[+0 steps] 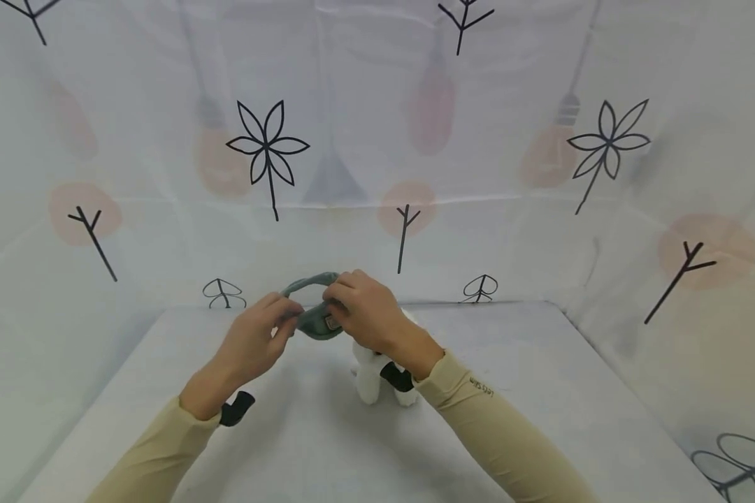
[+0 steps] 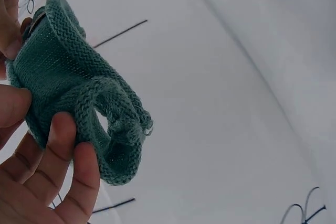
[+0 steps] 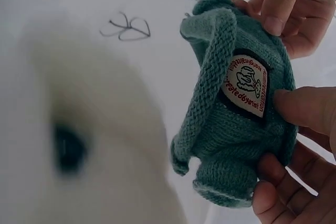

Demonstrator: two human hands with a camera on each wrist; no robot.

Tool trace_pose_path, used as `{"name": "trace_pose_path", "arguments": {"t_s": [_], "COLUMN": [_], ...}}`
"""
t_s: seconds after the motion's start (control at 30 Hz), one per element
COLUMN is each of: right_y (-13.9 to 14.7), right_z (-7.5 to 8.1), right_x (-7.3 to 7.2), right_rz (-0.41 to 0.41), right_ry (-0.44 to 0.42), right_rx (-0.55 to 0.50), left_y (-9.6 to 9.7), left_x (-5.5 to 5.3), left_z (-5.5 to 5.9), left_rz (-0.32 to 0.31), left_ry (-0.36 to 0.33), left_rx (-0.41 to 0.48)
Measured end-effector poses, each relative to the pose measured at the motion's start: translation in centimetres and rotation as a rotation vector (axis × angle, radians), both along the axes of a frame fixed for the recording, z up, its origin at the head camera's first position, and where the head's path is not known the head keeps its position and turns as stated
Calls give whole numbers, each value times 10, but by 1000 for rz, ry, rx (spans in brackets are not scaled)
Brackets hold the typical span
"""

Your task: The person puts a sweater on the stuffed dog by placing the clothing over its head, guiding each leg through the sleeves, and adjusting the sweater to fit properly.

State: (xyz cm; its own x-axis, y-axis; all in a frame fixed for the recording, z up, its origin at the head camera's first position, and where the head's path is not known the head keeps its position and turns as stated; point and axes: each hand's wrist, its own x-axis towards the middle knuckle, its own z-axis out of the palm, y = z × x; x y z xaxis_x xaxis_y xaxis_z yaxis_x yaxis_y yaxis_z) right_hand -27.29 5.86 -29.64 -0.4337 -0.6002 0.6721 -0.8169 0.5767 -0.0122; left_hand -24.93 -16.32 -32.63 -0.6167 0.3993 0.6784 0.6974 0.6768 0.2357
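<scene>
Left hand (image 1: 252, 342): it holds one edge of the green knitted garment (image 1: 317, 327) between thumb and fingers, left of the white plush toy (image 1: 369, 381).
Right hand (image 1: 366, 311): it pinches the garment at its other side, above the plush toy; some of its fingertips are hidden in the head view.
Garment: raised, above and to the left of the plush toy; a rolled rim and an opening are visible, but its far side is hidden.
Patch (image 3: 245, 83): sewn on the garment, the small lettering hard to read completely.
Plush toy: on the white table (image 1: 516, 391), its upper part mostly covered by the right hand and wrist; in the right wrist view it is blurred and cut off, with one dark spot.
Sleeves (image 1: 497, 426): beige, nearer than the plush toy, cut by the lower edge.
</scene>
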Motion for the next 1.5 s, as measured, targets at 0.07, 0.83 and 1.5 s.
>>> {"name": "trace_pose_path", "arguments": {"t_s": [0.07, 0.83, 1.5], "right_y": [8, 92, 125], "right_z": [5, 5, -18], "right_x": [1, 22, 25], "right_rz": [-9, -94, -134], "right_ry": [9, -10, -254], "right_rx": [-2, -58, 28], "left_y": [7, 78, 90], "left_x": [-1, -7, -13], "left_z": [5, 17, -4], "left_rz": [-27, -236, -243], "left_ry": [15, 4, 44], "left_rx": [0, 24, -14]}}
